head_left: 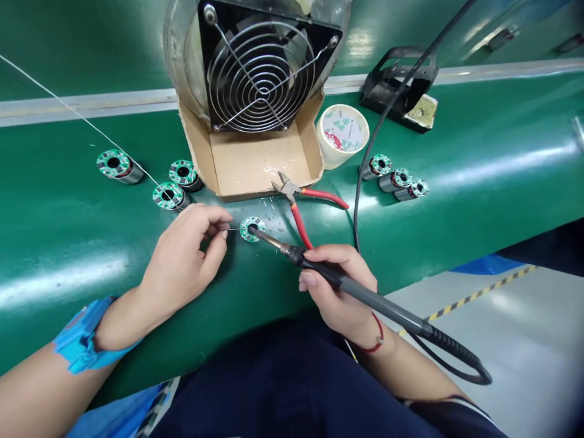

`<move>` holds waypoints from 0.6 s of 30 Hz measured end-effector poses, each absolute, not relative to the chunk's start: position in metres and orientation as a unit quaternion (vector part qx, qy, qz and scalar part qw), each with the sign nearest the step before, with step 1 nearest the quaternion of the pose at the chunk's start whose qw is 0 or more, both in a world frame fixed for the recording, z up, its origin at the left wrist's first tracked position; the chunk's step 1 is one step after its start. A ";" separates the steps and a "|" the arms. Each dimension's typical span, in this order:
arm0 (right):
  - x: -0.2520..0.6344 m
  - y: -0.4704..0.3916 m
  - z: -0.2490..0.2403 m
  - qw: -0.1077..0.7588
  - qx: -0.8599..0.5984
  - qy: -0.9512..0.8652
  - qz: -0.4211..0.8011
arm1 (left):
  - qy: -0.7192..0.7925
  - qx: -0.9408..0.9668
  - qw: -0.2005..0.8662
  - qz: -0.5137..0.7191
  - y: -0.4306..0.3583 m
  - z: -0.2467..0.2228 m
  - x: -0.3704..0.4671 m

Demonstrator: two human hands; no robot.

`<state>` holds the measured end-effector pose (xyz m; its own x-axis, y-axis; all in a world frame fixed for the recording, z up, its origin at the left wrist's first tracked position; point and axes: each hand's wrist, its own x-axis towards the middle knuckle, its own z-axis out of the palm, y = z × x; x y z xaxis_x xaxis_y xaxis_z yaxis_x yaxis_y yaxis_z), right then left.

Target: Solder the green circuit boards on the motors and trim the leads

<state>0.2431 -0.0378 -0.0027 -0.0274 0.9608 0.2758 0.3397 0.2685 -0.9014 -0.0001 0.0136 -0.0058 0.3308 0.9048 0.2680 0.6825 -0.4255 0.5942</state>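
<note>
My left hand (189, 252) pinches a thin solder wire (233, 229), whose end reaches the left edge of a small round green circuit board (246, 235) on the bench. The wire trails up and out of view at the upper left. In my right hand (340, 286) is a black soldering iron (383, 304), held like a pen. Its tip (253, 230) rests at the middle of the board, where it hides part of the surface. Diagonal cutters (292, 191) with red handles lie spread just beyond the iron.
A fan with a wire guard (262, 91) stands in a cut cardboard box (249, 164) at the back. Motors with round boards stand on the left (166, 196) and lie on the right (401, 178). A tape roll (342, 135), an iron stand (401, 91) and the iron's cable (358, 201) are nearby.
</note>
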 end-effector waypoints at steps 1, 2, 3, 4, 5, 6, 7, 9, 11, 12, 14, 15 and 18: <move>0.242 -0.037 -0.003 0.477 -0.509 -0.635 0.332 | 0.500 0.794 0.188 0.291 0.013 -0.006 0.000; 0.242 -0.036 -0.003 0.480 -0.506 -0.631 0.340 | 0.499 0.795 0.185 0.291 0.013 -0.006 0.000; 0.241 -0.035 -0.003 0.482 -0.503 -0.628 0.347 | 0.499 0.796 0.181 0.291 0.013 -0.006 0.000; 0.241 -0.034 -0.003 0.482 -0.500 -0.626 0.354 | 0.499 0.797 0.178 0.291 0.014 -0.007 0.000; 0.240 -0.034 -0.003 0.482 -0.497 -0.626 0.359 | 0.499 0.797 0.175 0.291 0.014 -0.007 0.000; 0.240 -0.034 -0.003 0.480 -0.497 -0.626 0.362 | 0.499 0.798 0.173 0.291 0.014 -0.007 0.000; 0.240 -0.035 -0.003 0.478 -0.497 -0.627 0.363 | 0.497 0.799 0.172 0.291 0.014 -0.007 0.001; 0.240 -0.035 -0.002 0.473 -0.497 -0.630 0.364 | 0.492 0.801 0.173 0.293 0.015 -0.008 0.002; 0.240 -0.035 -0.001 0.468 -0.496 -0.634 0.364 | 0.485 0.804 0.177 0.297 0.015 -0.009 0.005; 0.240 -0.035 -0.001 0.467 -0.495 -0.636 0.363 | 0.481 0.804 0.181 0.299 0.015 -0.009 0.006; 0.241 -0.033 0.000 0.465 -0.493 -0.641 0.359 | 0.480 0.799 0.206 0.299 0.015 -0.009 0.007; 0.241 -0.032 0.001 0.465 -0.492 -0.643 0.357 | 0.483 0.795 0.224 0.292 0.015 -0.008 0.007; 0.243 -0.028 0.004 0.466 -0.488 -0.647 0.356 | 0.503 0.782 0.281 0.239 0.017 -0.007 0.006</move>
